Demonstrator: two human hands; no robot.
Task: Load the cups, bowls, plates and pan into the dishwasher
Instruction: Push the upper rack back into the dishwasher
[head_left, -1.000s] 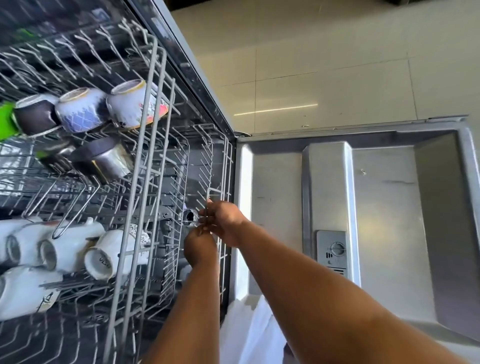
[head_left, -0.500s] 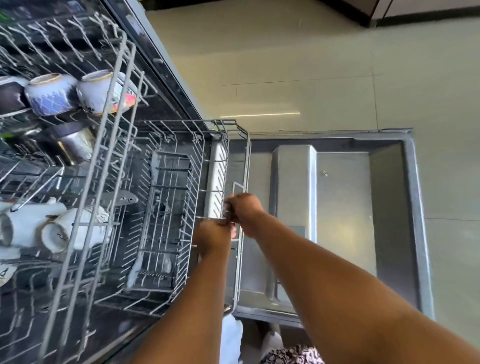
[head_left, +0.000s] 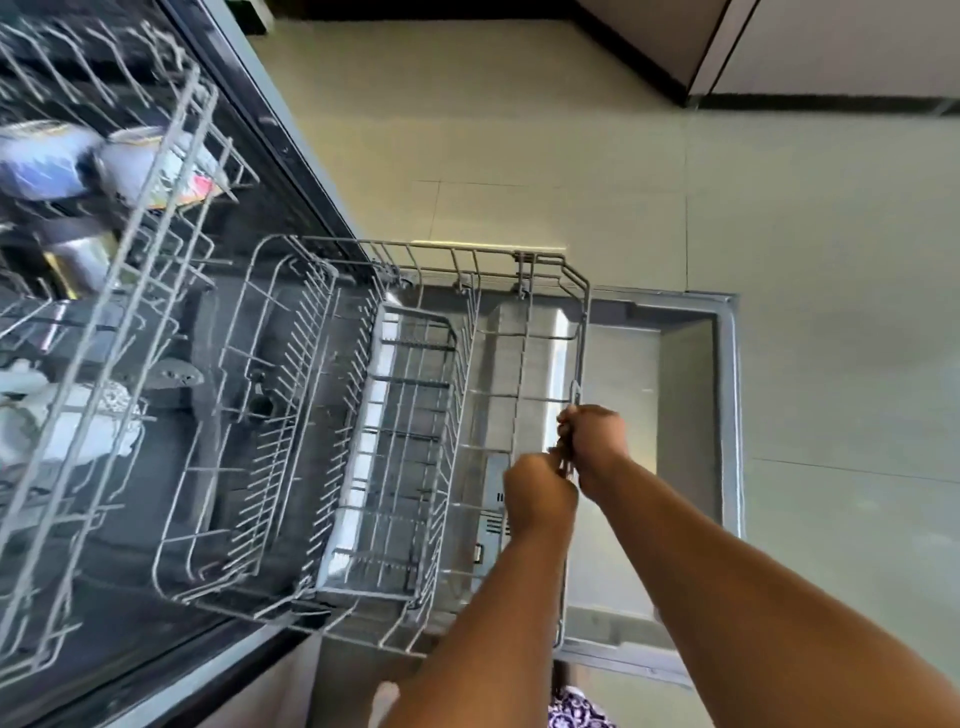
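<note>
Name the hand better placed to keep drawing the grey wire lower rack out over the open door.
Neither clearly: right hand and left hand both grip the front rim of the grey wire lower rack, side by side near its middle. Pulling with both looks steadiest.

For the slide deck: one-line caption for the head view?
Both hands, left hand and right hand, grip the empty lower rack over the open dishwasher door.

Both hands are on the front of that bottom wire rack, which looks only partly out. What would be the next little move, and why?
Probably keep drawing the lower rack out over the open door. Both the left hand and the right hand grip its front rim, its back part sits inside the tub, and it holds no dishes. The upper rack already carries cups, so plates likely need this one.
</note>
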